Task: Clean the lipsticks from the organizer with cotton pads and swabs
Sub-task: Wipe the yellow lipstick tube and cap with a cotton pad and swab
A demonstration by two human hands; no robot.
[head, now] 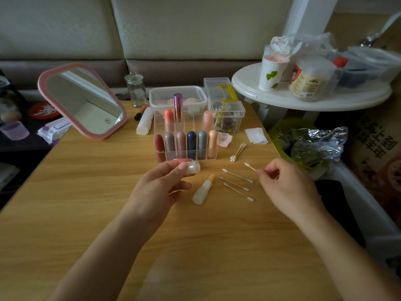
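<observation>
Our left grip point(160, 187) pinches a frosted cap point(192, 167), held crosswise just in front of the organizer point(194, 124), while our right grip point(286, 187) pinches a cotton swab point(250, 166) whose free tip points up and left. Between them the uncapped lipstick point(202, 191) lies on the surface point(86, 192), its long axis diagonal and its orange tip aimed away from us, slightly rightward.

Light wooden table point(86, 192) carrying makeup clutter.
Between the left fingers point(181, 167) and right fingers point(268, 170) lie a frosted white, yellow-tipped lipstick point(202, 190) and three loose cotton swabs point(234, 183). Just beyond the left fingers stands a clear acrylic organizer point(195, 124). Beyond the right fingers lie a bundle of swabs point(237, 152) and a white square cotton pad point(256, 136).
</observation>
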